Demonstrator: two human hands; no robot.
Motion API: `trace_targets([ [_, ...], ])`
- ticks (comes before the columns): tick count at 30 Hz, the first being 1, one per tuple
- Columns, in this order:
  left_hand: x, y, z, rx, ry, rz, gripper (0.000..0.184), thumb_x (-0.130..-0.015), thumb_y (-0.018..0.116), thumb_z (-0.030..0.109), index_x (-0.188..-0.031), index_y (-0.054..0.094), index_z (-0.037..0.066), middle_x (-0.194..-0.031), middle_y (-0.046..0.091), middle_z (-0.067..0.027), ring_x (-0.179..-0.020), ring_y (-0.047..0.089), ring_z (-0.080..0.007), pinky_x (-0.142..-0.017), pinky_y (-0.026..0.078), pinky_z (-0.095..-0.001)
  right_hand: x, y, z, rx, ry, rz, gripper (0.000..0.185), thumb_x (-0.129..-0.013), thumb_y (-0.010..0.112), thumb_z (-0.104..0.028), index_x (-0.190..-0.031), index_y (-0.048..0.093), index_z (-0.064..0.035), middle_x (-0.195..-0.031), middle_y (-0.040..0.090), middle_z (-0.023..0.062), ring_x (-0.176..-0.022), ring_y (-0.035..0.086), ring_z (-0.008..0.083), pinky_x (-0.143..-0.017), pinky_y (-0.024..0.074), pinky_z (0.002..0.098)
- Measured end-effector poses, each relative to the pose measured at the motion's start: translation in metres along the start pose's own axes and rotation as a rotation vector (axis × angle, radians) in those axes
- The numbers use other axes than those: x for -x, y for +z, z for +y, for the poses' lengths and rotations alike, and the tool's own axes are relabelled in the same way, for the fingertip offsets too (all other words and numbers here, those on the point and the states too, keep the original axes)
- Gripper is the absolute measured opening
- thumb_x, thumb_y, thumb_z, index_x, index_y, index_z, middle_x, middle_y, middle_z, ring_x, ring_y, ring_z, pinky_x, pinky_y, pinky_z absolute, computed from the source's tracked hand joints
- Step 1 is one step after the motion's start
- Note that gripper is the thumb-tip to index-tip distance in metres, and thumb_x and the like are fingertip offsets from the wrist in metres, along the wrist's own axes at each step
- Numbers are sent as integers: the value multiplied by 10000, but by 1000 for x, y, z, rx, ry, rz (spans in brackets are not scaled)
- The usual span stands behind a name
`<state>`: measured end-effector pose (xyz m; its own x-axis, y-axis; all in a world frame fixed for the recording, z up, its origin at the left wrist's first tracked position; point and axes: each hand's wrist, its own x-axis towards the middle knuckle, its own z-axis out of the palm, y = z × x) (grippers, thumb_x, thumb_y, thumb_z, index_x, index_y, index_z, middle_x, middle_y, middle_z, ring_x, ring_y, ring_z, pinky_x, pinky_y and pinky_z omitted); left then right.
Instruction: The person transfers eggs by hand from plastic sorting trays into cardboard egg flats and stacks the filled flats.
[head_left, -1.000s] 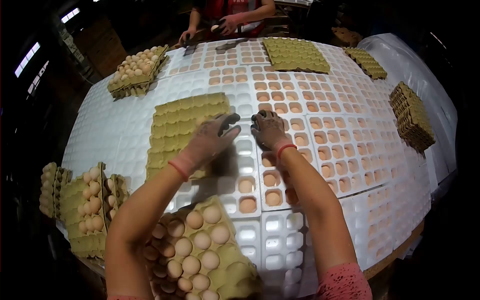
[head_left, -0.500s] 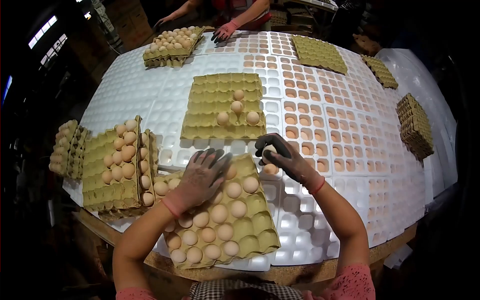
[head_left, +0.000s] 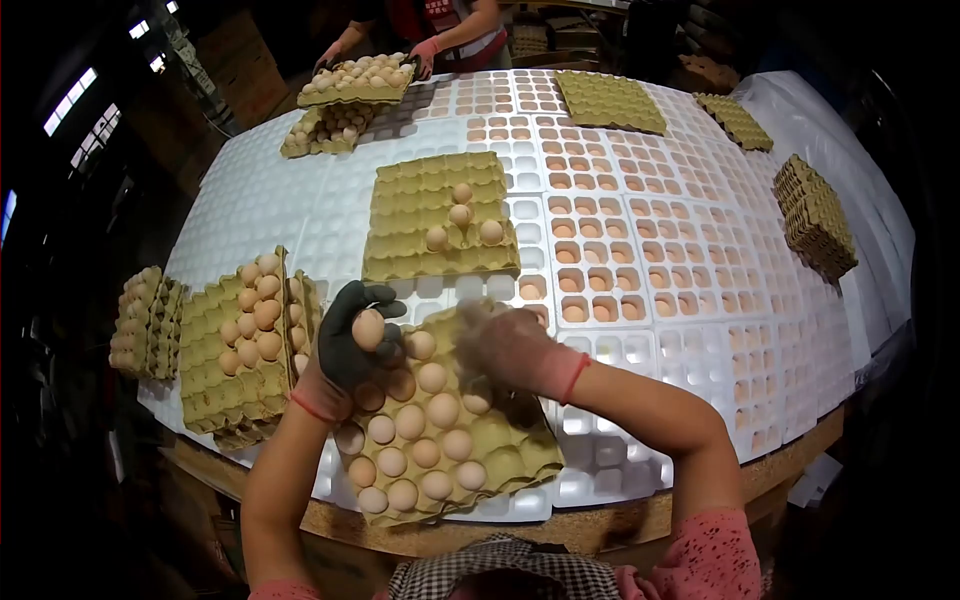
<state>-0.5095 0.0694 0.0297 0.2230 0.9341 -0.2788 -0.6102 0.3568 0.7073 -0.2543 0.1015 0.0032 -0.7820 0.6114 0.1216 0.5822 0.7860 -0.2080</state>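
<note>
My left hand (head_left: 355, 345), in a pink glove with dark fingers, is turned palm up at the left corner of the near egg tray (head_left: 510, 450). An egg (head_left: 368, 329) rests in its curled fingers. Over the tray's upper right part is my right hand (head_left: 505, 345), blurred by motion, so its fingers and anything in them cannot be made out. Several brown eggs (head_left: 443, 409) fill the left and middle of this tray, while cups on its right side are bare. Just beyond lies another pulp tray (head_left: 425, 220) with several eggs on it.
White foam trays (head_left: 598, 235) cover the table, many cups at the right holding eggs. Egg trays (head_left: 235, 350) stand at the left, stacked pulp trays (head_left: 815, 220) at the right. Across the table, a co-worker's hands (head_left: 425, 57) hold a full egg tray (head_left: 357, 80).
My left hand has turned up and now holds an egg. My right hand has moved left from the foam cups to over the near tray. The co-worker has lifted an egg tray.
</note>
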Motion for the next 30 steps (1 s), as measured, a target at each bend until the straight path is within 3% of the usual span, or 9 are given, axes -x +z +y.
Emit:
trace_targets([
  [3,0,21,5,-826,64,56,327,-1005,493,265,-1199,612,30,-1034,655,-72,-775,591,-127,-651,495,-268,-9,-10,-17,168,-61,-226,387,-769,711,-342,-1024,692,-51,-1108,634,127,-822,679,276,-611,504,342],
  [12,-186,-11,6,-740,653,189,359,-993,542,199,-1322,510,59,-1105,553,-22,-977,526,-127,-891,459,-289,94,-13,5,-909,336,363,516,-750,796,-222,-1222,621,-109,-1227,584,135,-951,668,294,-844,536,382],
  [16,-256,-68,-1,-1489,788,174,426,-935,594,171,-1328,490,46,-1399,398,-179,-1244,424,-326,-1045,378,-394,171,-5,38,-734,589,487,483,-764,787,-220,-1202,629,-94,-1196,607,137,-992,656,318,-872,528,393],
  [17,-239,-39,1,-1359,698,209,451,-922,605,170,-1335,481,38,-1441,351,-193,-1278,386,-361,-1068,355,-403,187,7,58,-657,625,529,487,-760,793,-247,-1194,628,-99,-1166,626,143,-1010,645,334,-866,529,414],
  [18,-239,-51,1,-1658,957,65,469,-941,592,202,-1352,460,17,-1411,402,-169,-1261,418,-332,-1064,354,-365,198,-1,68,-572,694,472,489,-771,778,-301,-1195,628,-108,-1147,637,147,-1027,637,335,-858,530,419],
  [25,-92,42,10,-871,390,113,448,-978,555,130,-1400,436,37,-1379,467,-48,-1164,476,-177,-1020,417,-275,173,7,94,-232,850,109,489,-834,678,-413,-1222,605,-124,-1118,663,99,-990,660,303,-865,513,417],
  [27,-43,36,15,-979,393,128,460,-980,538,73,-1423,419,43,-1370,471,-31,-1199,460,-148,-1055,401,-279,153,3,84,-500,674,437,436,-870,665,-305,-1256,574,-125,-1196,614,149,-1103,609,330,-900,489,431],
  [29,-7,19,12,-831,374,131,459,-981,532,64,-1426,418,39,-1364,476,-36,-1185,475,-145,-1047,408,-272,138,79,87,-188,528,831,377,-881,660,-285,-1208,583,-113,-1211,582,184,-1100,592,366,-906,484,456],
  [30,10,14,9,-798,351,185,455,-981,533,61,-1422,422,32,-1356,482,-36,-1174,487,-140,-1034,421,-267,130,113,94,-163,566,690,367,-867,659,-268,-1190,587,-110,-1215,565,186,-1129,554,379,-932,462,473],
])
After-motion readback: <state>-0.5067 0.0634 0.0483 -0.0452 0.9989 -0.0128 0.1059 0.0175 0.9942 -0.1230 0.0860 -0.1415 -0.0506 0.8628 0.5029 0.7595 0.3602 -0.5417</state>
